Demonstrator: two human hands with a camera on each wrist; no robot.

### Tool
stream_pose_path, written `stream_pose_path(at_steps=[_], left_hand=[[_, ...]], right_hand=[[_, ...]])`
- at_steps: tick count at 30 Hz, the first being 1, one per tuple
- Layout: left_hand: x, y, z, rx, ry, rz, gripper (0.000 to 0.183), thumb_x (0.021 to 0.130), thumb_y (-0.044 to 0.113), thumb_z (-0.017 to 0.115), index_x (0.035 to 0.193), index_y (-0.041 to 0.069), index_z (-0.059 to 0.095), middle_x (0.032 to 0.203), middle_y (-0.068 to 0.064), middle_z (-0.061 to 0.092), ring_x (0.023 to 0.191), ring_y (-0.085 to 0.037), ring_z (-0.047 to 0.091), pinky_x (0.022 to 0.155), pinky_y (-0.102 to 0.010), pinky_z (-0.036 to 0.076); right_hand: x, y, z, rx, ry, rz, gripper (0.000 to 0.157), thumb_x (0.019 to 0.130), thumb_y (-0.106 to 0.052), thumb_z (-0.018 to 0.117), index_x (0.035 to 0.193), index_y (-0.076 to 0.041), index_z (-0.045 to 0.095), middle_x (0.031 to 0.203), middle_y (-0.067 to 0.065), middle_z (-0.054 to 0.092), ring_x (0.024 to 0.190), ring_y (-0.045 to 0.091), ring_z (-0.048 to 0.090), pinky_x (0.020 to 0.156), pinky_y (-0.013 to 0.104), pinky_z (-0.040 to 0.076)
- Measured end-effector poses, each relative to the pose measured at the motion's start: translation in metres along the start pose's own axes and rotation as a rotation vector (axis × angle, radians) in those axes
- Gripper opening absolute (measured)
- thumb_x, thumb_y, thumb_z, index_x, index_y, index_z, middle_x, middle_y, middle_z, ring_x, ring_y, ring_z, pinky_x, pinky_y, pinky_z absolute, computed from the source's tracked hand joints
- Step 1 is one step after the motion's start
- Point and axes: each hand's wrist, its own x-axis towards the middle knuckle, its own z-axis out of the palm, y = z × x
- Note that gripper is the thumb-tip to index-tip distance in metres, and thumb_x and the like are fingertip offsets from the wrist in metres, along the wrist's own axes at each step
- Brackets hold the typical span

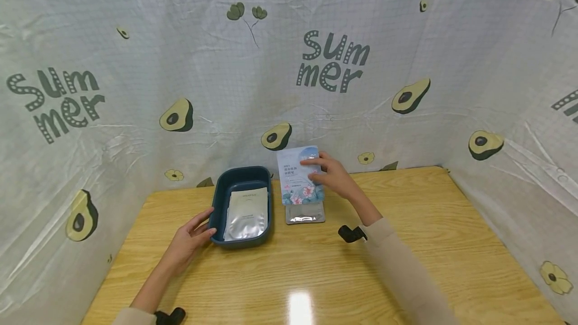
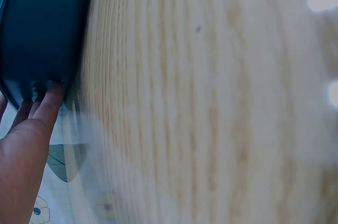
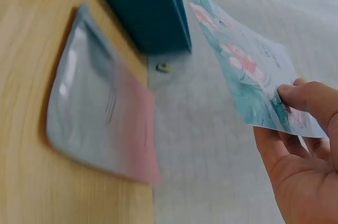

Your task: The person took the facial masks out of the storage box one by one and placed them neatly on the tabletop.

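My right hand (image 1: 333, 176) pinches a light blue sheet-mask packet (image 1: 293, 177) by its right edge, thumb on the flower-printed face and fingers behind, as the right wrist view shows. The packet is raised above a silver-and-pink packet (image 3: 100, 108) lying on the table, covering most of it in the head view. With fingers fairly straight, my left hand (image 1: 187, 239) touches the left wall of a dark blue bin (image 1: 217, 222); its fingertips (image 2: 54, 89) meet that wall in the left wrist view. Inside the bin lie silver-and-cream mask packets (image 1: 247, 214), the top one face up.
The bin stands near the back edge of the wooden table (image 1: 280, 270). A white curtain (image 1: 253, 79) printed with avocados rises behind the table and along both sides. Black wrist straps show on the left (image 1: 170, 316) and right (image 1: 352, 233) arms.
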Motion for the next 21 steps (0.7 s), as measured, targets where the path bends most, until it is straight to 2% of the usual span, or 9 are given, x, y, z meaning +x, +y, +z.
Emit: stream_pose_path(at_steps=[4, 8, 11, 15, 21], left_hand=[[0.001, 0.001, -0.001, 0.001, 0.018, 0.010, 0.069, 0.101, 0.009, 0.063, 0.159, 0.003, 0.028, 0.164, -0.020, 0.022, 0.120, 0.004, 0.054, 0.097, -0.017, 0.050], [0.003, -0.004, 0.003, 0.026, 0.014, 0.001, 0.069, 0.100, 0.013, 0.066, 0.159, 0.005, 0.030, 0.165, -0.019, 0.022, 0.123, 0.003, 0.053, 0.098, -0.018, 0.049], [0.001, -0.009, 0.006, 0.013, 0.006, -0.020, 0.070, 0.100, 0.013, 0.066, 0.159, 0.005, 0.029, 0.165, -0.019, 0.022, 0.126, 0.000, 0.052, 0.099, -0.020, 0.049], [-0.003, -0.011, 0.006, -0.018, 0.027, -0.023, 0.068, 0.100, 0.008, 0.065, 0.159, 0.004, 0.030, 0.164, -0.018, 0.024, 0.125, -0.002, 0.054, 0.098, -0.020, 0.050], [-0.001, -0.005, 0.002, -0.008, 0.035, -0.011, 0.068, 0.100, 0.012, 0.066, 0.159, 0.007, 0.032, 0.164, -0.016, 0.026, 0.128, -0.005, 0.053, 0.099, -0.020, 0.049]], right_hand=[[-0.005, 0.008, -0.011, -0.030, -0.002, -0.002, 0.036, 0.096, -0.008, 0.070, 0.132, -0.010, 0.069, 0.137, 0.013, 0.050, 0.115, 0.028, 0.046, 0.091, 0.040, 0.045], [-0.020, 0.021, -0.024, -0.088, 0.015, 0.047, 0.037, 0.095, -0.007, 0.070, 0.131, -0.013, 0.070, 0.141, 0.011, 0.050, 0.122, 0.028, 0.047, 0.098, 0.043, 0.046], [-0.033, 0.031, -0.031, -0.110, 0.017, 0.083, 0.037, 0.094, -0.006, 0.071, 0.130, -0.013, 0.071, 0.139, 0.011, 0.051, 0.118, 0.029, 0.048, 0.092, 0.040, 0.047], [-0.040, 0.040, -0.035, -0.132, -0.003, 0.061, 0.038, 0.094, -0.006, 0.071, 0.131, -0.012, 0.071, 0.130, 0.012, 0.054, 0.106, 0.028, 0.049, 0.081, 0.035, 0.045], [-0.041, 0.044, -0.041, -0.174, 0.012, 0.033, 0.038, 0.093, -0.007, 0.072, 0.131, -0.010, 0.070, 0.129, 0.013, 0.055, 0.105, 0.027, 0.051, 0.086, 0.038, 0.046]])
